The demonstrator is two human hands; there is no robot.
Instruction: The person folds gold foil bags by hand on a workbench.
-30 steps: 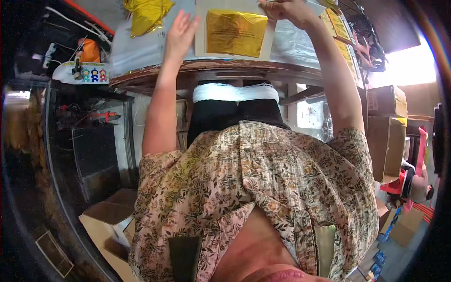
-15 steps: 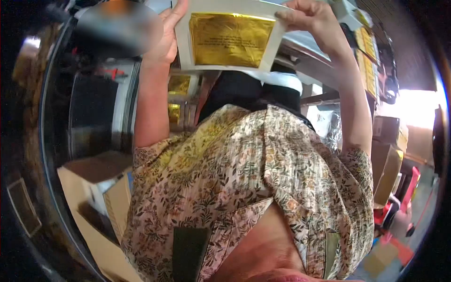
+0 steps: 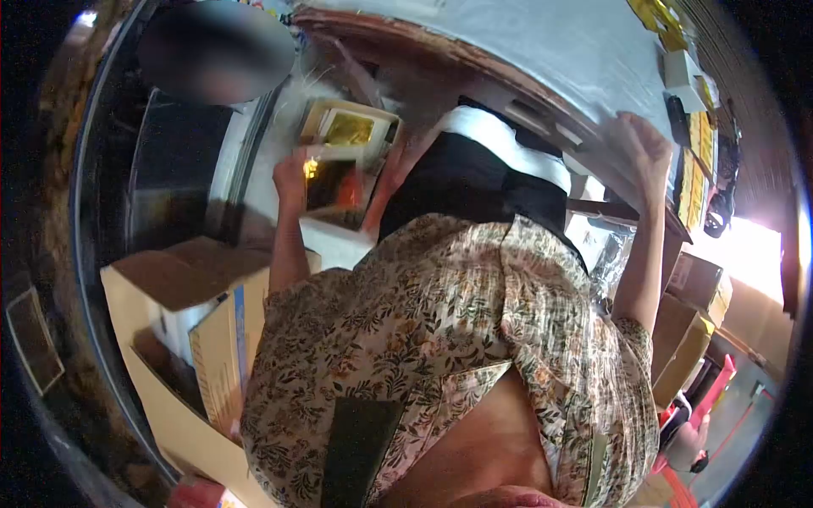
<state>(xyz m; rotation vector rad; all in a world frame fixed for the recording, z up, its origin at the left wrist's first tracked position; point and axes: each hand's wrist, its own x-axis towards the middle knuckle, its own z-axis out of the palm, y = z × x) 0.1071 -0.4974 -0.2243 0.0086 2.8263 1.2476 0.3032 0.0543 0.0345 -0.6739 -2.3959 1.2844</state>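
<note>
My left hand is lowered at the left side of a cardboard box and its fingers look curled. Whether it grips anything there is too blurred to make out. In the box lies a gold foil packet with a white border. Below it is a dark, shiny panel with gold and red glints. My right hand is raised over the edge of the pale table, loosely closed, with nothing seen in it.
An opened carton stands at the lower left. Stacked cartons are on the right, with a person in red beyond. Yellow-printed boxes and gold foil pieces lie along the table's right side.
The white-bordered gold packet that both hands held up is out of my hands. My hands have moved apart and down, left toward the box, right over the table edge.
</note>
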